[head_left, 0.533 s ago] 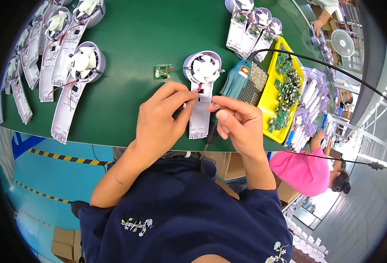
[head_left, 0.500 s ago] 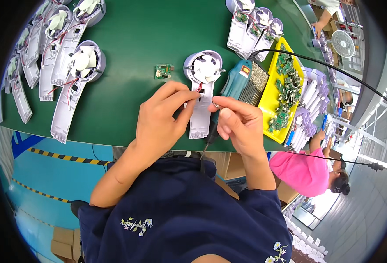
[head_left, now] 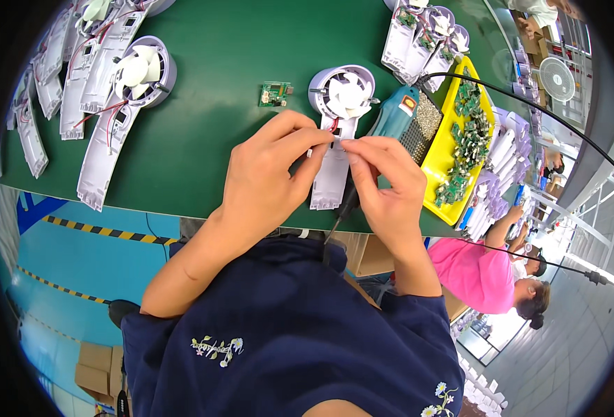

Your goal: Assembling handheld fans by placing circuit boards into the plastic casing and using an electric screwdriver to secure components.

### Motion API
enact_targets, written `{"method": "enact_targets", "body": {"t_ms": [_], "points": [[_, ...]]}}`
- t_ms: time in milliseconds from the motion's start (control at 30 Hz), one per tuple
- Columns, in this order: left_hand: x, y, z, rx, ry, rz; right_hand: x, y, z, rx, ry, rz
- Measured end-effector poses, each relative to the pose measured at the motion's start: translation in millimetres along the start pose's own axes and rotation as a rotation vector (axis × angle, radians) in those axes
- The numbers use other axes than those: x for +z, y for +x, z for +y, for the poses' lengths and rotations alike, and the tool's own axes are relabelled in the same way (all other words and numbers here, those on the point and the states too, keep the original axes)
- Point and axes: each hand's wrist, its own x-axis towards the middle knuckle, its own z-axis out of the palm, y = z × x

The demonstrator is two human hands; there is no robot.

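In front of me on the green table lies a pale lilac handheld fan half [head_left: 331, 177], its white blades [head_left: 349, 96] at the far end. My left hand [head_left: 268, 170] is closed in a pinch over the housing, just below the blades. Short red wires [head_left: 334, 126] run down to its fingertips, and a small white bit shows by its thumb. My right hand [head_left: 392, 187] also pinches, its fingertips meeting the left ones. Whatever lies between the fingertips is too small and hidden to name. A loose green circuit board [head_left: 276, 94] lies beyond my left hand.
A teal corded hand tool [head_left: 396, 115] lies right of the fan half. Past it stands a yellow tray [head_left: 433, 163] of circuit boards. Other fan halves [head_left: 138, 73] lie at the left and far right [head_left: 407, 45]. A person in pink [head_left: 477, 274] works at the right.
My right hand has moved left and away from me, bringing its fingertips against those of my left hand. The view has shifted slightly, so the table things appear displaced.
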Motion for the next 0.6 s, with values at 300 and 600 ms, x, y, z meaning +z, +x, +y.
{"method": "enact_targets", "body": {"t_ms": [300,600], "points": [[0.1,-0.5,-0.2,0.001,0.01,0.0,7.9,8.4,3.3,-0.26,-0.291,0.039],[1.9,-0.3,-1.4,0.025,0.026,0.017,-2.2,15.4,-0.5,-0.467,-0.594,-0.056]]}}
